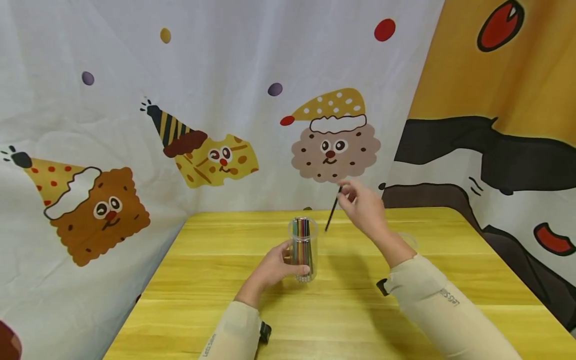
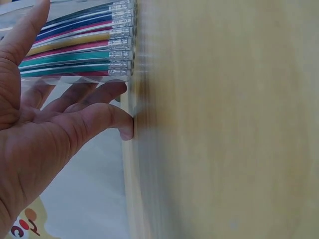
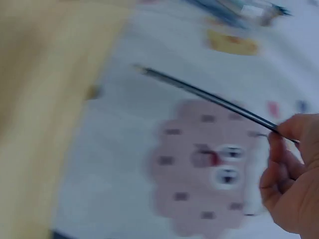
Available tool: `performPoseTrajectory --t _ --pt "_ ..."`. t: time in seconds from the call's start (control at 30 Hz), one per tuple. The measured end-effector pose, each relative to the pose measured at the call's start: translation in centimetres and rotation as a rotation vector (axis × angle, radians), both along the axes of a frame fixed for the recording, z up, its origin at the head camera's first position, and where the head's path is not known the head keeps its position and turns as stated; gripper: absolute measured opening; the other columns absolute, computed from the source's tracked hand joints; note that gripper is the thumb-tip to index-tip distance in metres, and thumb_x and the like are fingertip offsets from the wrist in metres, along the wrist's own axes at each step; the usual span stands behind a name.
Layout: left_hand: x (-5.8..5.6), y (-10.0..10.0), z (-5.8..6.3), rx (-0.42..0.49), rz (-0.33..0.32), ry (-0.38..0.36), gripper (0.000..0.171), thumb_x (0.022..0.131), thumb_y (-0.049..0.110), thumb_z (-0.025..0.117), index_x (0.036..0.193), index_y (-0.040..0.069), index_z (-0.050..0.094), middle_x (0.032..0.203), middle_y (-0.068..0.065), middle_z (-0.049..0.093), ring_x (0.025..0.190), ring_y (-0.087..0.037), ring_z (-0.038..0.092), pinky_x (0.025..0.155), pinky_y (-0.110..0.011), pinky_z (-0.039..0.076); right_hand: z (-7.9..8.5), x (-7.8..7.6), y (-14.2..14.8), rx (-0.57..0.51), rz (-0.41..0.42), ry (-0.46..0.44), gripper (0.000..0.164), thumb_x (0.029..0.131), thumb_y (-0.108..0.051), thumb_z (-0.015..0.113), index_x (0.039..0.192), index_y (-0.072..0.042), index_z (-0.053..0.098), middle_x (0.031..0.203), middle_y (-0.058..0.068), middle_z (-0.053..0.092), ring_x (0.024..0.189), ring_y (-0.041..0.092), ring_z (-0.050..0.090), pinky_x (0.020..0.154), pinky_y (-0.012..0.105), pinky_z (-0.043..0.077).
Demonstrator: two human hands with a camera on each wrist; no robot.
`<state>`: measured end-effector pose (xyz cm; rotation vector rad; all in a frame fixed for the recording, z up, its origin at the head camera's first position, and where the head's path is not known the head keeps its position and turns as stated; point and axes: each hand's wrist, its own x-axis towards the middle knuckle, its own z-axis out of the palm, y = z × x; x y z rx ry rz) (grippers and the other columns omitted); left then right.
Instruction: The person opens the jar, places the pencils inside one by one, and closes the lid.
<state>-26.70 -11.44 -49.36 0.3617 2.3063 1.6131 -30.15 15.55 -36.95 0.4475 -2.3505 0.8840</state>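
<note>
A clear cylindrical tub [image 1: 315, 257] stands upright on the table, filled with several coloured pencils [image 2: 82, 47]. Their silver eraser ends point down toward the tabletop in the left wrist view. My left hand [image 1: 274, 267] holds the tub from its left side, thumb across the front and fingers behind. Up and to the right of the tub, my right hand [image 1: 365, 207] pinches a dark pencil [image 3: 209, 97] near its upper end. The pencil slants down to the left, its lower end in the air just right of the tub's rim.
A clear round lid-like piece [image 1: 408, 241] lies on the wood-grain table [image 1: 202, 290], partly hidden behind the right forearm. A cloth backdrop [image 1: 234, 65] with cartoon biscuits and cheese hangs behind the table's far edge.
</note>
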Motion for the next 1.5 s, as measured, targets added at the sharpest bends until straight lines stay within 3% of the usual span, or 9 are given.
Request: performPoseTrajectory --t 0.1,0.2,0.37,0.53,0.77,1.03,1.13,1.27,1.5 --pt "0.0 -0.1 0.0 0.005 -0.007 0.002 0.098 0.089 0.038 0.090 0.168 0.020 0.035 0.143 -0.018 0.065 0.126 -0.032 0.067 0.112 -0.060 0.052 3.2 1.3 -0.4 -0.183 0.062 0.211 0.023 0.099 -0.005 0.073 0.122 -0.006 0.073 0.087 0.010 0.074 0.063 0.015 0.052 0.056 0.018 0.038" --pt "0.0 -0.1 -0.1 0.006 -0.008 0.003 0.099 0.089 0.039 0.090 0.168 0.020 0.035 0.144 -0.018 0.065 0.126 -0.032 0.067 0.112 -0.061 0.052 5.1 2.3 -0.9 -0.264 0.137 0.280 0.026 0.097 0.000 0.074 0.122 -0.005 0.073 0.088 0.010 0.072 0.067 0.014 0.050 0.062 0.015 0.040" --pt "0.1 -0.2 0.0 -0.011 -0.007 0.016 0.095 0.089 0.040 0.090 0.167 0.021 0.039 0.142 -0.017 0.066 0.126 -0.033 0.067 0.111 -0.061 0.053 5.3 3.1 -1.7 -0.211 0.185 0.292 0.025 0.095 0.001 0.075 0.120 -0.004 0.074 0.084 0.009 0.071 0.066 0.013 0.048 0.061 0.015 0.037" --pt "0.2 -0.1 0.1 -0.017 -0.008 0.025 0.089 0.089 0.040 0.089 0.164 0.022 0.043 0.138 -0.015 0.068 0.124 -0.032 0.068 0.110 -0.061 0.053 5.1 3.1 -1.6 -0.196 0.176 0.339 0.023 0.094 0.001 0.076 0.117 -0.003 0.075 0.081 0.010 0.070 0.063 0.013 0.046 0.056 0.016 0.034" --pt "0.1 -0.1 0.0 -0.023 0.002 0.006 0.099 0.088 0.042 0.090 0.168 0.021 0.035 0.149 -0.019 0.062 0.132 -0.036 0.064 0.112 -0.062 0.051 5.1 3.4 -1.8 -0.126 0.205 0.246 0.028 0.095 0.000 0.073 0.121 -0.008 0.079 0.084 0.006 0.072 0.065 0.013 0.050 0.057 0.018 0.037" --pt "0.2 0.2 0.1 -0.023 -0.004 0.002 0.097 0.090 0.041 0.088 0.169 0.023 0.034 0.152 -0.019 0.060 0.136 -0.037 0.062 0.111 -0.062 0.052 0.3 3.0 -4.1 0.145 0.239 0.047 0.034 0.097 -0.007 0.074 0.131 -0.010 0.073 0.087 0.003 0.079 0.057 0.003 0.048 0.050 0.020 0.039" --pt "0.2 0.3 0.1 -0.015 -0.014 0.004 0.095 0.091 0.040 0.088 0.169 0.024 0.035 0.148 -0.018 0.063 0.132 -0.035 0.064 0.110 -0.062 0.053 -1.1 3.3 -4.5 0.202 0.236 -0.022 0.026 0.099 -0.011 0.074 0.125 -0.012 0.071 0.084 0.001 0.079 0.053 0.000 0.045 0.048 0.019 0.039" --pt "0.2 0.2 0.1 -0.012 -0.014 0.008 0.094 0.091 0.038 0.088 0.168 0.025 0.036 0.144 -0.017 0.065 0.127 -0.033 0.066 0.108 -0.061 0.054 -1.6 3.6 -4.8 0.238 0.226 -0.012 0.012 0.099 -0.015 0.076 0.111 -0.013 0.078 0.088 -0.001 0.079 0.059 0.003 0.053 0.052 0.021 0.044" --pt "0.1 0.1 0.1 -0.001 -0.015 0.004 0.092 0.090 0.038 0.088 0.167 0.025 0.039 0.144 -0.017 0.065 0.124 -0.031 0.068 0.107 -0.060 0.055 -0.8 3.9 -5.1 0.338 0.169 0.014 0.014 0.100 -0.021 0.077 0.111 -0.016 0.084 0.100 0.001 0.079 0.078 0.018 0.070 0.061 0.030 0.056"
